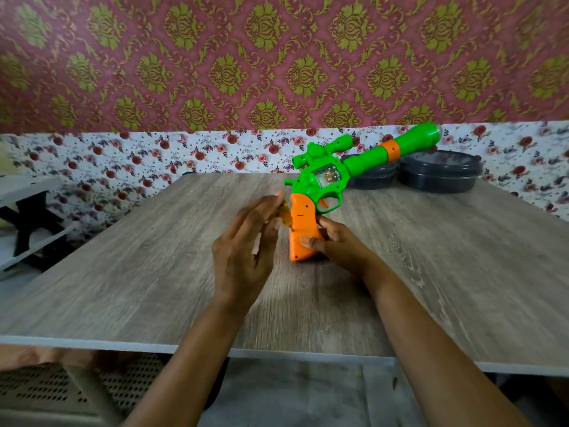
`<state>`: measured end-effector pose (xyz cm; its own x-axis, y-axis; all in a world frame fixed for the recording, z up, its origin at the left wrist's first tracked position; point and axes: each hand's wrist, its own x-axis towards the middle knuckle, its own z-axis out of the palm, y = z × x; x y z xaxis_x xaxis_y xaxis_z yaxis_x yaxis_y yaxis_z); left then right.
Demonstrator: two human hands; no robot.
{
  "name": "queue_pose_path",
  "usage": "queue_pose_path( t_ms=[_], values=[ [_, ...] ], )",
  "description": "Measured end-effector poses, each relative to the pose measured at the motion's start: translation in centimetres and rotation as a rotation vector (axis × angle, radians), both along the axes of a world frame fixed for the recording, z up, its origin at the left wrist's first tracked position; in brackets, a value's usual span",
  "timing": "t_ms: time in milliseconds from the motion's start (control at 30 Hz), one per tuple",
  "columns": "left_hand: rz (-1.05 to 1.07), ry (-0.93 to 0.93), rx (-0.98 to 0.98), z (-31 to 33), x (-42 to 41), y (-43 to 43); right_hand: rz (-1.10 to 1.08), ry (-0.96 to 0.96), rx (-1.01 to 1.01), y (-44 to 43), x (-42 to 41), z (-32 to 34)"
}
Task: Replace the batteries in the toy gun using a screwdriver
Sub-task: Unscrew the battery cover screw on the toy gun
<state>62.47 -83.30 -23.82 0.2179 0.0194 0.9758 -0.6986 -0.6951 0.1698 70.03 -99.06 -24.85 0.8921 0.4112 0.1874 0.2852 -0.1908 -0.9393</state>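
Toy gun point(326, 177), green body with an orange grip point(303, 229), stands on the butt of its grip near the middle of the table point(154, 272), toward the far edge. Its barrel point(400, 146) rises slantwise toward the far right corner.

The right hand point(338, 245) grips the lower grip from the right side. The thumb lies across the near face, and the other fingers are hidden behind the grip.

The left hand point(243, 248) is raised just left of the grip, fingers nearly straight and close together. A small amber piece point(284, 212), motion-blurred and half covered by the fingers, sits between this hand and the grip's rear edge. What it is, and whether the fingers pinch it or only touch it, cannot be told.

Two dark round containers point(440, 174) stand at the far right edge, the left one partly hidden by the barrel.
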Motion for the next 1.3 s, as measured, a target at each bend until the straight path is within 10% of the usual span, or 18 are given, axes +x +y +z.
queue_pose_path(
  t_ms=[1300],
  values=[
    [-0.142,0.2,-0.005,-0.49,-0.13,0.04,-0.008,-0.007,-0.004,-0.17,0.37,-0.34]
  ],
)
